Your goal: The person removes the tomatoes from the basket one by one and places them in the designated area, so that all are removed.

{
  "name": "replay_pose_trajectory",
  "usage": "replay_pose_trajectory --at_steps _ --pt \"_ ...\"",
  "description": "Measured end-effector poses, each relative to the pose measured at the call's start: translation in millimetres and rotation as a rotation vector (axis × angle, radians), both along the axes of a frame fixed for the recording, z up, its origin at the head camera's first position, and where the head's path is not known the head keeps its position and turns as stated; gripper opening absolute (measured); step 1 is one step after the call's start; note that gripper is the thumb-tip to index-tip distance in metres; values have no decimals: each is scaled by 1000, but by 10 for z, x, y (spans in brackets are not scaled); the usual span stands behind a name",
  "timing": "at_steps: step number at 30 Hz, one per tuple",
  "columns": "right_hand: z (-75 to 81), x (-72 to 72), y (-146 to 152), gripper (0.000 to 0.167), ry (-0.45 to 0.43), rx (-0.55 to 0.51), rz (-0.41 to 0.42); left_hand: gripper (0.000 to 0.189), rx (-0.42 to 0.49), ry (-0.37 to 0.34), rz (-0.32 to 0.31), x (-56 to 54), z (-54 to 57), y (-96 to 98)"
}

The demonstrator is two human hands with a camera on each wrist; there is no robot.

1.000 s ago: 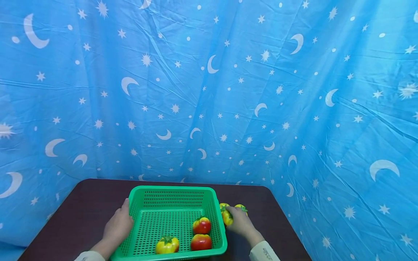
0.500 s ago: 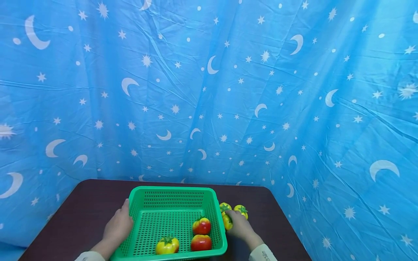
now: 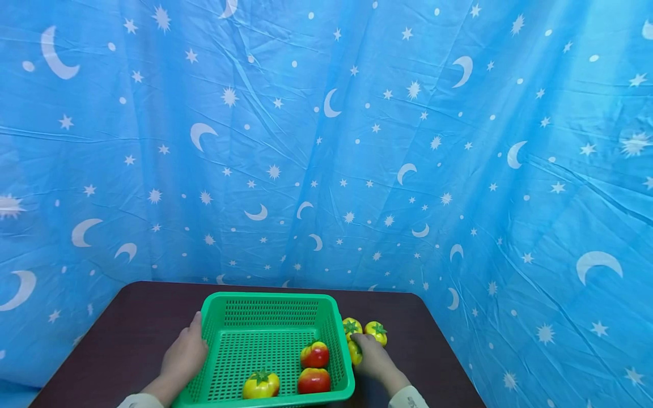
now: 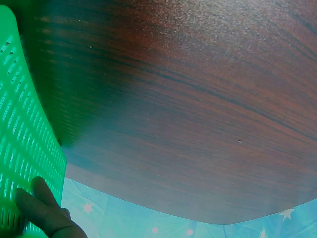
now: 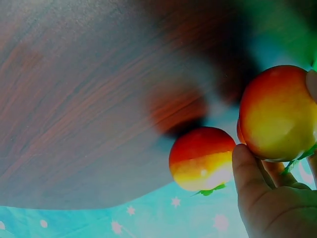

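My left hand [image 3: 185, 354] holds the left side of a green plastic basket [image 3: 275, 296]; in the left wrist view its fingers [image 4: 37, 210] lie along the perforated outer wall. Just outside the basket's right wall, my right hand [image 3: 374, 358] grips a red-and-yellow tomato [image 5: 277, 114] with a green leafy top, thumb on one side and fingers on the other. Beyond that hand, two similar tomatoes stand on the table, one near the basket [image 3: 352, 326] and one farther right [image 3: 376, 332]. Inside the basket are a yellowish tomato [image 3: 261, 385] and two redder ones [image 3: 314, 354].
The dark wood-grain table [image 3: 158, 306] has rounded far corners. A blue curtain [image 3: 326, 170] with white moons and stars hangs behind it and along the right side. The basket's raised rim stands between my right hand and the tomatoes inside.
My right hand has shifted slightly toward me with the tomato in its grip, so the two tomatoes beyond show more fully. The left hand and basket stay in place.
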State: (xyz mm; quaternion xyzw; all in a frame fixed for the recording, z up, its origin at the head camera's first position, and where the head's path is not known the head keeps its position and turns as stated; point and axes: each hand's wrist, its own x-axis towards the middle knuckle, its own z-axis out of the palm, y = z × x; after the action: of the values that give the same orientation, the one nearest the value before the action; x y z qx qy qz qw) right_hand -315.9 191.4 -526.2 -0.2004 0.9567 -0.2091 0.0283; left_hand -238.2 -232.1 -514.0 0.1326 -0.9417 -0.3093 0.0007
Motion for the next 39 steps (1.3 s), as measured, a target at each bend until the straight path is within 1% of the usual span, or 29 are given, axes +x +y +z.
replay_pose_trajectory --at_steps 5,14,23,33,39 --pt "-30 18 3 63 18 3 17 71 -3 4 7 -5 8 13" --pt "-75 41 7 64 39 17 21 73 -10 11 1 -11 -21 11" --pt "-104 53 2 65 -5 -7 0 72 -8 18 4 -13 -9 19" --pt "-115 94 8 67 64 0 -10 72 -1 -1 8 -12 -2 17" --pt "-119 81 15 67 51 0 -18 72 2 -4 0 -10 -2 3"
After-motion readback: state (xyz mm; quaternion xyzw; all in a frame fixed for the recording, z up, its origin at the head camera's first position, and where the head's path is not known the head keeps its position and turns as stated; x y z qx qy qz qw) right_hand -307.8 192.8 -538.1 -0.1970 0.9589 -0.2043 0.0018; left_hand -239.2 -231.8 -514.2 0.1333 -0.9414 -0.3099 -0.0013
